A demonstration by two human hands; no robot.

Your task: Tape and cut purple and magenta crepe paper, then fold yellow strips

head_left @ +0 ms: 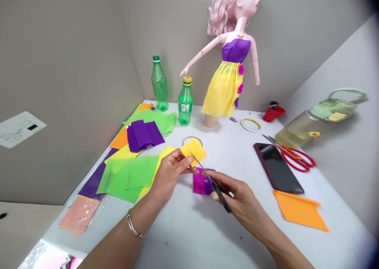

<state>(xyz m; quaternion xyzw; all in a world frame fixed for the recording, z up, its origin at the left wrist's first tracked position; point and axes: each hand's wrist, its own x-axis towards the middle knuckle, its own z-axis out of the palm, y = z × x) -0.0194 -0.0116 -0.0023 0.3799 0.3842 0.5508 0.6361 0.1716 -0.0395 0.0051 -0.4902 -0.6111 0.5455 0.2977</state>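
Note:
Between the fingers and thumb of my left hand is a small yellow paper square, held up over the table. My right hand grips black-handled scissors, whose blades point up and left and meet the yellow square. Whether the blades are parted there is hard to make out. Below both hands lie magenta and purple paper pieces on the white tabletop. A thin bangle shows partly behind the yellow square.
Crepe paper sheets spread over the left side. Green bottles and a doll in a yellow skirt stand at the back. Rightward lie a phone, red-handled scissors, orange paper and a water bottle.

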